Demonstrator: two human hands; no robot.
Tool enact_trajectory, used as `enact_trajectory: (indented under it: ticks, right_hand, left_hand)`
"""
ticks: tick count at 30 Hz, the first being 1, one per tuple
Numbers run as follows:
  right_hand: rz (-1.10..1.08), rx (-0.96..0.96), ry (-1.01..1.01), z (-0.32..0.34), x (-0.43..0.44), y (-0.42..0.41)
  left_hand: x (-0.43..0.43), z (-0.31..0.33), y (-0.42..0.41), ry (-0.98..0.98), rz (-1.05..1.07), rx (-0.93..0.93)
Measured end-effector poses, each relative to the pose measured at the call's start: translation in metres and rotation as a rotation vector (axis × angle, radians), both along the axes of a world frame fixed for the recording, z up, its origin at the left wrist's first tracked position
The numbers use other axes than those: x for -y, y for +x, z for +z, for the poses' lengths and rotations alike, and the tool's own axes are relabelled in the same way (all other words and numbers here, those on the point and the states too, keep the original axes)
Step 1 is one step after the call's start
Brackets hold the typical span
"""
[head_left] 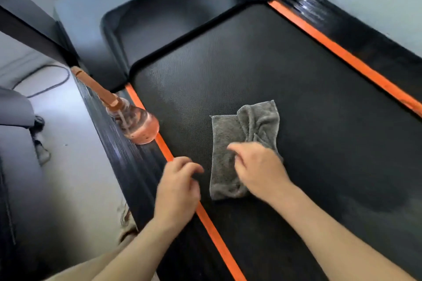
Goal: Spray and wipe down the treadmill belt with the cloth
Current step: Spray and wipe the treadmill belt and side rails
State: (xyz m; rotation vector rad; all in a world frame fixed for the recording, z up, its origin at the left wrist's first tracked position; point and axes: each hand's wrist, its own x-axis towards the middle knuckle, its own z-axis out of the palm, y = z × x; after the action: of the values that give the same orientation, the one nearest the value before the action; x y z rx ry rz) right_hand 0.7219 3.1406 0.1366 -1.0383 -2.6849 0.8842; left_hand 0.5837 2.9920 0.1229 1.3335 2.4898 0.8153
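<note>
A grey cloth point(230, 134) lies crumpled on the black treadmill belt point(296, 89), near its left side. My right hand point(258, 169) lies on the cloth's near right part, fingers bent down onto the fabric; whether they pinch it I cannot tell. My left hand point(178, 187) hovers over the left orange stripe point(214, 232), fingers loosely curled and holding nothing. A clear spray bottle point(134, 124) with a copper-coloured top stands on the left side rail, just beyond the left hand.
A ribbed black side rail point(118, 150) and an orange stripe run along each side of the belt. The grey motor cover point(96, 9) sits at the far end. On the grey floor point(68, 166) at left lie a black cable point(57, 84) and a dark object.
</note>
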Motion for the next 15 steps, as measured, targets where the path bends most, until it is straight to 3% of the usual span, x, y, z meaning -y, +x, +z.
enact_trajectory:
  ticks: [1,4,8,11,13,15]
  right_hand:
    - [-0.073,0.009,0.042,-0.005,-0.017,0.003]
    - [-0.090,0.299,0.076,-0.017,-0.044,0.027]
    - [-0.167,0.329,0.211,-0.023,-0.029,0.079]
    - [-0.347,0.338,0.083,-0.016,-0.002,0.095]
    - [-0.455,0.377,-0.025,-0.008,0.029,0.101]
    - [-0.339,0.447,-0.041,0.002,0.054,0.109]
  left_hand:
    - [-0.014,-0.005,0.007,-0.015,-0.130,-0.054]
    - [-0.061,-0.016,0.020,-0.138,-0.401,-0.107]
    - [-0.091,-0.039,0.025,-0.275,-0.638,-0.214]
    - [-0.065,-0.039,0.045,-0.290,-0.692,-0.191]
    - [-0.038,-0.033,0.058,-0.409,-0.725,-0.150]
    - [-0.021,-0.024,0.061,-0.495,-0.689,-0.176]
